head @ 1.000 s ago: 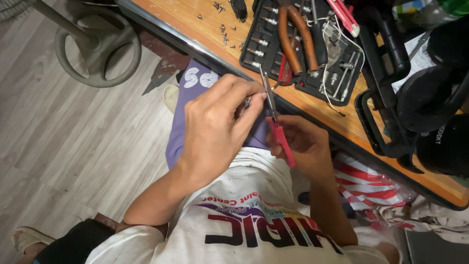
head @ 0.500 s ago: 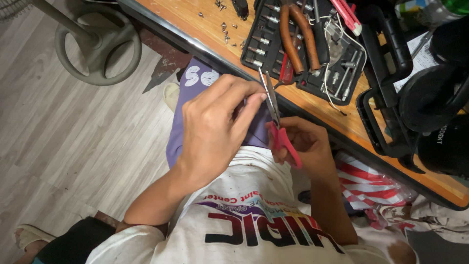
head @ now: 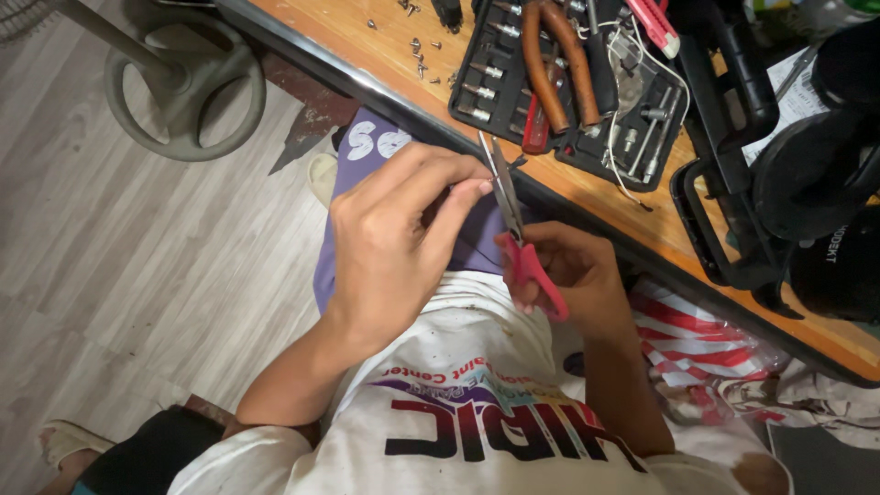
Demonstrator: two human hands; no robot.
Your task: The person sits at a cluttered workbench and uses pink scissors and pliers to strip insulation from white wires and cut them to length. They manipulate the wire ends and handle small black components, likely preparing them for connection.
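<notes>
Head view: right hand [head: 568,275] grips red-handled scissors [head: 518,234], left hand [head: 403,238] pinching beside blades

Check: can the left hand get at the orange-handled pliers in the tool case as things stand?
Probably yes: the pliers lie uncovered on top of the open case, just past the left hand; nothing blocks the path.

Grey plank floor [head: 110,275] — wooden workbench [head: 385,46]
</notes>
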